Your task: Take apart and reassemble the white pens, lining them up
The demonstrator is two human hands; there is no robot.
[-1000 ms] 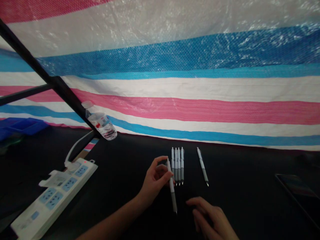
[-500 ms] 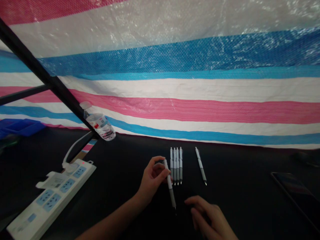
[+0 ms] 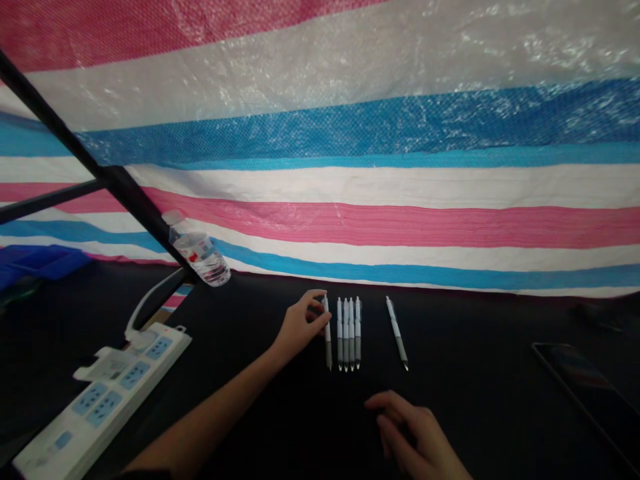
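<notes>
My left hand (image 3: pixel 303 321) pinches the upper part of a white pen (image 3: pixel 328 333) with a grey grip, its tip toward me. Just right of this pen, a row of several matching pens (image 3: pixel 349 333) lies side by side on the black table (image 3: pixel 280 427), tips toward me. Another such pen (image 3: pixel 397 333) lies apart on the right, slightly slanted. My right hand (image 3: pixel 407 430) is nearer to me, below the pens, with its fingers curled loosely and nothing seen in it.
A white power strip (image 3: pixel 107 393) with a plug and cable lies at the left. A water bottle (image 3: pixel 205 257) leans by a black frame bar (image 3: pixel 135 200). Blue trays (image 3: pixel 55 263) stand far left, a dark phone (image 3: pixel 585 387) right. Striped sheeting (image 3: pixel 350 227) hangs behind.
My left hand has moved the held pen forward and slightly left, from a slant below the row to nearly parallel beside it. My right hand has barely moved.
</notes>
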